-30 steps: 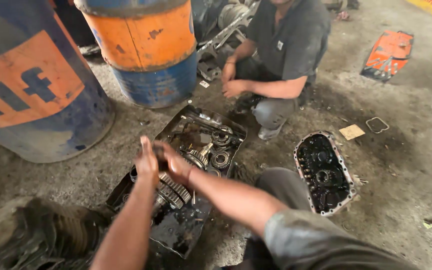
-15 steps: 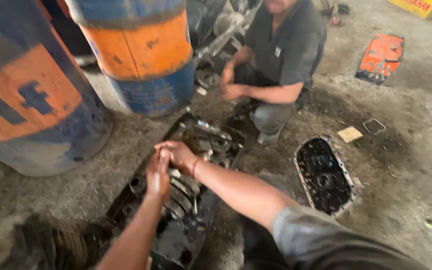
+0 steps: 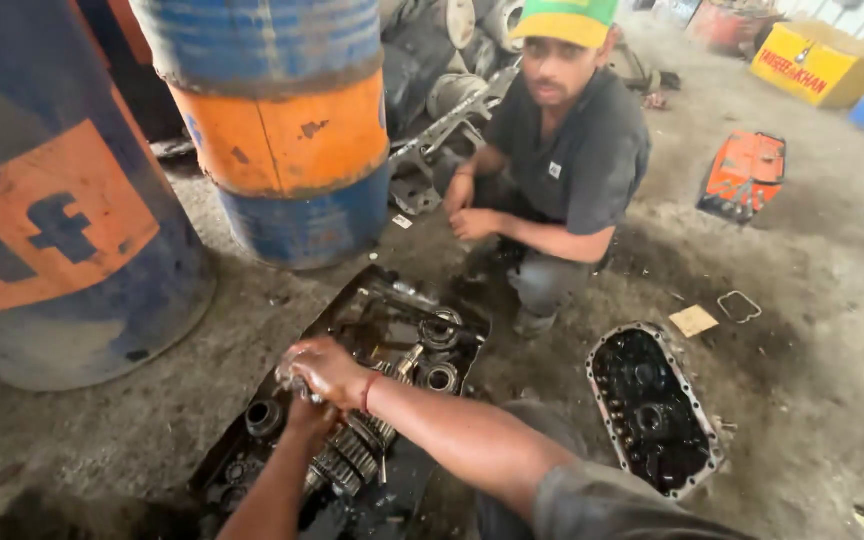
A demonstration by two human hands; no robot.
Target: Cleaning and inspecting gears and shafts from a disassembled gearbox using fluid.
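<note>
1. Right hand (image 3: pixel 324 368): oily, red thread at the wrist, forearm entering from 5 o'clock. Fingers curled and pressed together over a small part that is hidden beneath them; what it is cannot be told.

2. Left hand (image 3: pixel 304 410): just under the right hand and touching it, forearm rising from 6 o'clock. Mostly covered by the right hand; whether its fingers are spread or closed cannot be told.

3. Open black oily metal gearbox casing (image 3: pixel 252 450): flat on the floor directly below both hands, running from 7 o'clock towards the centre. Inside it, a row of greasy steel ridged gears (image 3: pixel 347 455) just below the hands, and round bearing rings (image 3: pixel 439 378) at 2 o'clock from the hands.

4. Separate black oval cover plate with bolt holes along its rim (image 3: pixel 652 410): at 3 o'clock from the hands, well apart, lying flat on the dusty, oil-stained concrete floor (image 3: pixel 812 380).

5. Small tan card scrap (image 3: pixel 693 320) and a thin wire-like rectangular gasket (image 3: pixel 739 306): side by side, just beyond the cover plate.

6. Squatting person in a dark grey shirt (image 3: pixel 582 160): at 1 o'clock, beyond the casing, hands held together near the knee.

7. Two large blue-and-orange steel drums: one (image 3: pixel 52 200) at 10 o'clock, one (image 3: pixel 282 130) at 12 o'clock.

8. Orange open tool case (image 3: pixel 744 175): at 2 o'clock, far.

9. Yellow box (image 3: pixel 822 60): farthest, top right.
</note>
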